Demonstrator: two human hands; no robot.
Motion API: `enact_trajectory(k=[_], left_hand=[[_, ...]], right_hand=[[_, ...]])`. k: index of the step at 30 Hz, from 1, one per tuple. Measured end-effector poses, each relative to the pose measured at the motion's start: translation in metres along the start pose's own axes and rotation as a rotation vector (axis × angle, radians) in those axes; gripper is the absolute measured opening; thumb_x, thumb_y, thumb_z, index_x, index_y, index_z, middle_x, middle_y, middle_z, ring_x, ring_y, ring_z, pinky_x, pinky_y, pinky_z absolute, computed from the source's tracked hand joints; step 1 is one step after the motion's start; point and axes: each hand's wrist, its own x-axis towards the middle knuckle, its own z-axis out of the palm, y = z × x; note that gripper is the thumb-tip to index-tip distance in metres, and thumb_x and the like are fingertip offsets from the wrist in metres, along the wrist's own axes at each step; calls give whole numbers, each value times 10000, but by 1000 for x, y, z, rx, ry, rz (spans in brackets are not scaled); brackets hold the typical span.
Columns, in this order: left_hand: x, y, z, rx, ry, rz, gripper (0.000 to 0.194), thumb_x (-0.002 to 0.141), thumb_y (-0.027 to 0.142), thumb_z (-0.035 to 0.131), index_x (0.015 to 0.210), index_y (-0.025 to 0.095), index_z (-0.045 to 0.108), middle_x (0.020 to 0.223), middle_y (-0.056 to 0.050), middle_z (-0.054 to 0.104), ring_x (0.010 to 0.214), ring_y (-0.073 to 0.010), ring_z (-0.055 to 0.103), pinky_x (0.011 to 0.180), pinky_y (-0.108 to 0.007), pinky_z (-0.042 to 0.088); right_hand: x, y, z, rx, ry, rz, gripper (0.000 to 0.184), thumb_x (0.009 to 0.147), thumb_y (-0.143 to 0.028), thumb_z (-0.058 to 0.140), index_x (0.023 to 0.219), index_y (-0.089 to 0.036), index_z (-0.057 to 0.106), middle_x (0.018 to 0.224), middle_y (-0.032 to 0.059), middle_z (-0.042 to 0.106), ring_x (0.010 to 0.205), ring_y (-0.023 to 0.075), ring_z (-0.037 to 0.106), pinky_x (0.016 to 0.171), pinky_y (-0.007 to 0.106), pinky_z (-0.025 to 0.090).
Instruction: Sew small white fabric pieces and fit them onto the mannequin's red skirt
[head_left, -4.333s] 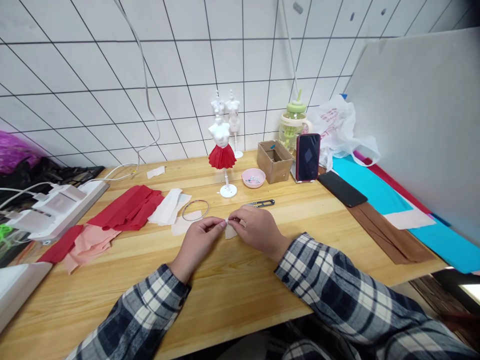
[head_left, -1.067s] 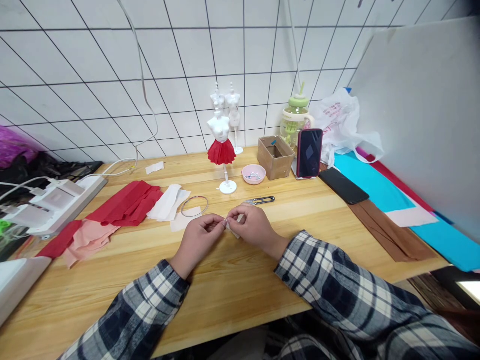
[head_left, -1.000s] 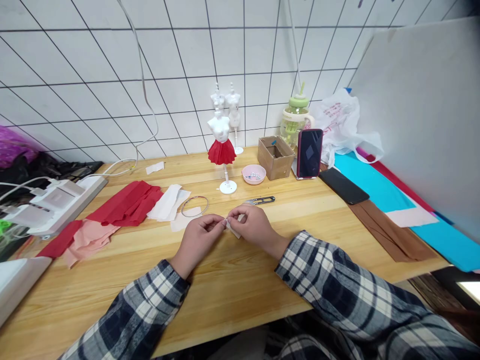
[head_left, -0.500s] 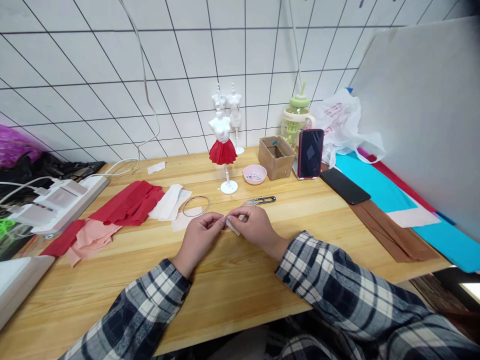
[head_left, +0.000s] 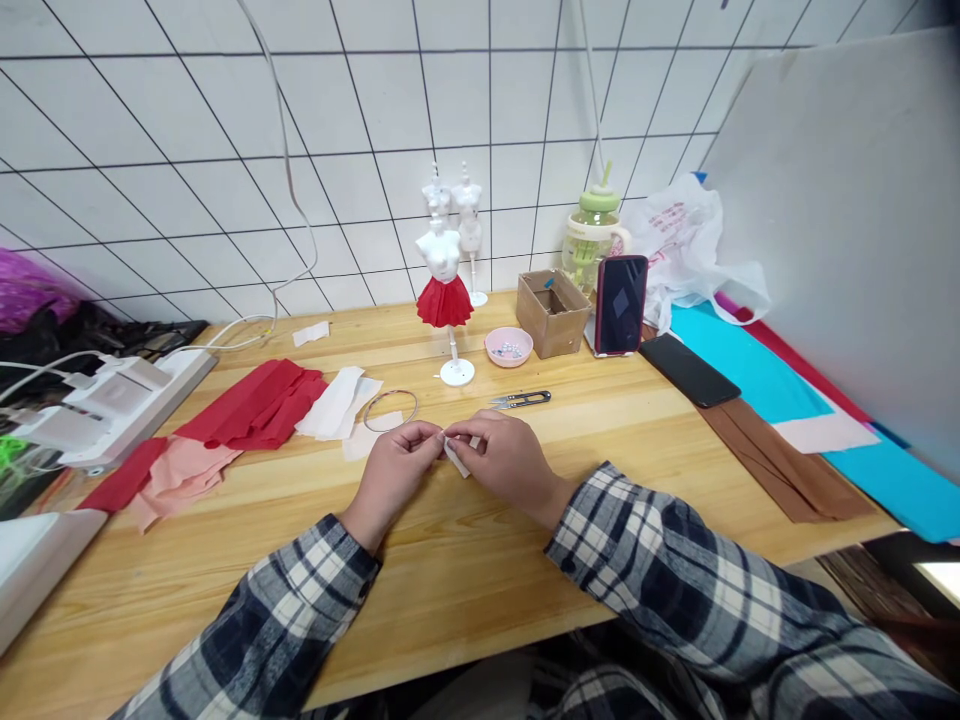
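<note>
My left hand [head_left: 401,470] and my right hand [head_left: 506,460] meet fingertip to fingertip over the wooden table. Between them they pinch a narrow strip of white paper or thin cloth [head_left: 456,460], which slants down toward me. The fingers hide its upper end. Just beyond my right hand lie small thread snips [head_left: 523,399]. Past my left hand, a thin metal ring [head_left: 391,410] rests partly on a pale sheet [head_left: 360,442]. Behind them stands a small white dress form [head_left: 441,255] wearing a red pleated skirt [head_left: 445,302].
Red strips [head_left: 259,405], white pieces [head_left: 341,403] and peach pieces [head_left: 184,470] lie left, by a power strip [head_left: 172,385]. At the back are a pink bead dish [head_left: 508,347], cardboard box [head_left: 553,313], propped phone [head_left: 621,305] and jug [head_left: 589,240]. Brown sheets [head_left: 787,460] lie right.
My fingertips have shifted slightly left and turned, and more of the white strip's lower end shows below them. Nothing else on the table has moved.
</note>
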Motion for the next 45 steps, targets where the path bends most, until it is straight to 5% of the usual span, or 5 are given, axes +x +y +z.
enact_trajectory(k=[14, 29, 37, 45], left_hand=[[-4, 6, 1, 115, -4, 58, 271, 734, 435, 671, 745, 174, 745, 715, -49, 741, 671, -185, 653, 658, -270, 519], [-3, 6, 0, 107, 1, 93, 291, 749, 449, 667, 772, 171, 750, 746, -61, 743, 711, -192, 654, 711, -279, 512], [-4, 4, -2, -50, -76, 70, 358, 751, 505, 681, 809, 156, 736, 767, -71, 726, 709, -189, 631, 658, -281, 503], [-2, 3, -1, -73, -15, 18, 295, 706, 447, 728, 778, 161, 724, 729, -32, 703, 654, -150, 587, 648, -255, 471]], right_hand=[[4, 2, -6, -31, 20, 25, 100, 827, -252, 638, 858, -224, 729, 825, 6, 702, 755, 140, 604, 682, 258, 409], [10, 13, 6, 370, 8, 271, 140, 770, -291, 642, 790, -175, 717, 737, 5, 705, 594, 108, 582, 548, 208, 436], [7, 6, 3, 306, 65, 198, 127, 784, -276, 646, 785, -189, 739, 724, 4, 704, 593, 109, 573, 579, 219, 435], [4, 0, 0, 201, 47, 130, 138, 821, -253, 633, 844, -198, 757, 766, 10, 716, 644, 119, 580, 617, 231, 425]])
